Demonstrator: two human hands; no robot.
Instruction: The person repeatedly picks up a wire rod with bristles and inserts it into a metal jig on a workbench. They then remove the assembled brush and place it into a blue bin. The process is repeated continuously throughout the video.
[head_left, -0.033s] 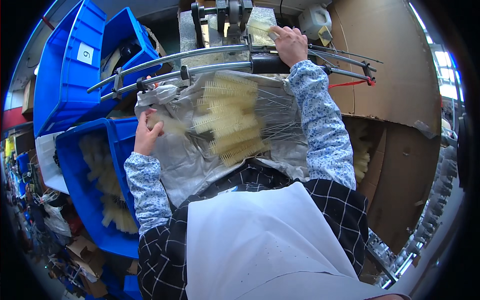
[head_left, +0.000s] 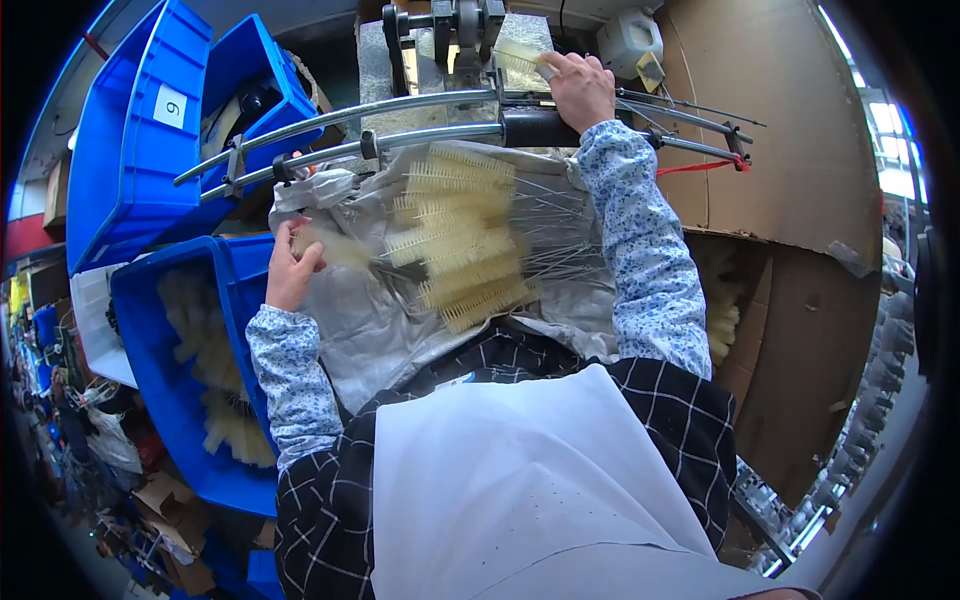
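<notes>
Brushes (head_left: 455,235), cream-bristled with wire stems, lie heaped on the grey sheet (head_left: 370,330) across our lap, between our two arms. Our left hand (head_left: 292,268) is closed on one brush (head_left: 335,248) at the heap's left edge: its fluffy head sticks out past the fingers (head_left: 305,262), which wrap around it, thumb on top, and its stem runs right toward the pile. Our right hand (head_left: 578,88) is up at the machine (head_left: 455,25), above the two curved steel bars (head_left: 400,125). It pinches another brush (head_left: 520,55) by the fingertips, the bristle head pointing left toward the machine's black clamp, just beside it. We cannot tell whether that head touches the clamp.

A blue bin (head_left: 175,400) at our left holds more cream brushes, near the left hand; further blue bins (head_left: 130,150) stack behind it. Cardboard (head_left: 790,150) lines the right side.

Against the earlier frame, nothing we can see has changed: both hands sit in the same places with the same grips, and the heap lies as it did.
</notes>
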